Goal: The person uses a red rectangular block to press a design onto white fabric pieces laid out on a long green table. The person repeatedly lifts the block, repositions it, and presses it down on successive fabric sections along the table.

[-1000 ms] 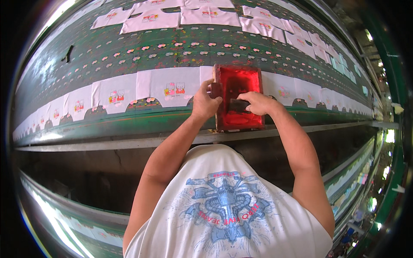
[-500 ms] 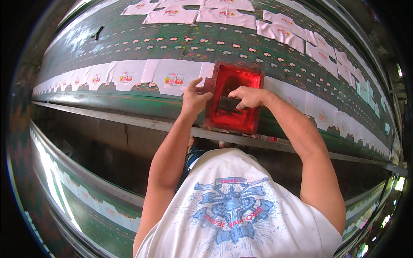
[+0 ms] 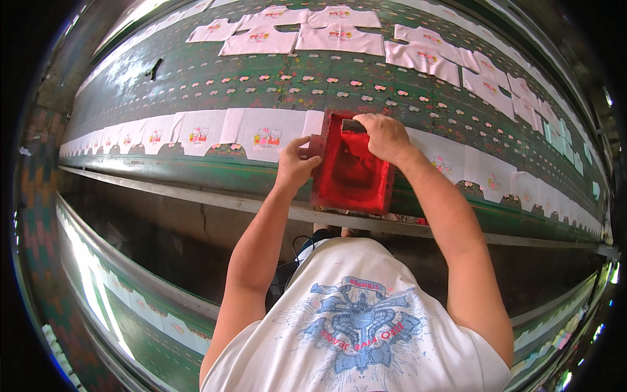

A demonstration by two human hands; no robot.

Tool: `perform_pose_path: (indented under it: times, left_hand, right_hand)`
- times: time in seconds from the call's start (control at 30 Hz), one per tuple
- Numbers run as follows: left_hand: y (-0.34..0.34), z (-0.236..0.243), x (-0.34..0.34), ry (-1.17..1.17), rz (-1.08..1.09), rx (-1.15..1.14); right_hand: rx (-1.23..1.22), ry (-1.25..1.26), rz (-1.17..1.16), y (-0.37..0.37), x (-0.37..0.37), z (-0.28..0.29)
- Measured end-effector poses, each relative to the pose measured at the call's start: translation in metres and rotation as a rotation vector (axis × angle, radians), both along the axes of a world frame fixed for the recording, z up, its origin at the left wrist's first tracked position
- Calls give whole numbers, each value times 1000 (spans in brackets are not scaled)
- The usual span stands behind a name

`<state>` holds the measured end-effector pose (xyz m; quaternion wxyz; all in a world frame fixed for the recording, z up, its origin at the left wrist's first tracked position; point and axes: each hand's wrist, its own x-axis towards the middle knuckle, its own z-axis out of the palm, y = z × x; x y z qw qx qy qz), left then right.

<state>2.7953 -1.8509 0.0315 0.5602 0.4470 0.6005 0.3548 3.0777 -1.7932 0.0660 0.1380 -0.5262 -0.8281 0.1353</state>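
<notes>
A screen printing frame (image 3: 318,191) with wet red ink over its mesh lies on the near edge of the long green table. My left hand (image 3: 297,164) grips a tab on the frame's left side between thumb and fingers. In my right hand (image 3: 388,137) is a dark squeegee (image 3: 353,126), held at the far end inside the frame. Just left of the frame lies a white fabric piece (image 3: 266,124) with a small printed picture of two cartoon cats. The fabric under the frame is hidden.
More printed fabric pieces (image 3: 444,151) run along the table's near edge on both sides. Pink-white pieces (image 3: 339,39) lie farther back, beyond rows of small printed marks. A dark small object (image 3: 155,68) sits at the far left. A metal rail (image 3: 196,192) edges the table.
My right hand has moved the squeegee from the middle of the frame to its far end. My left hand keeps its hold on the frame's side. The view has shifted slightly.
</notes>
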Motion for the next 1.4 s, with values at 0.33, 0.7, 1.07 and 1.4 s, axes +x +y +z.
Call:
perform_pose_path:
  times: [0.33, 0.7, 1.07, 1.4]
  left_hand:
    - [1, -5, -5, 38, -70, 25]
    - [1, -30, -13, -23, -94, 80]
    - [-6, -46, -7, -43, -36, 214]
    - [-33, -59, 13, 185, 39, 525]
  right_hand:
    - [-38, -111, -105, -25, -17, 12]
    - [-9, -34, -89, -102, -41, 10]
    - [102, -3, -144, -181, -64, -3]
    - [-20, 241, -174, -215, -60, -17]
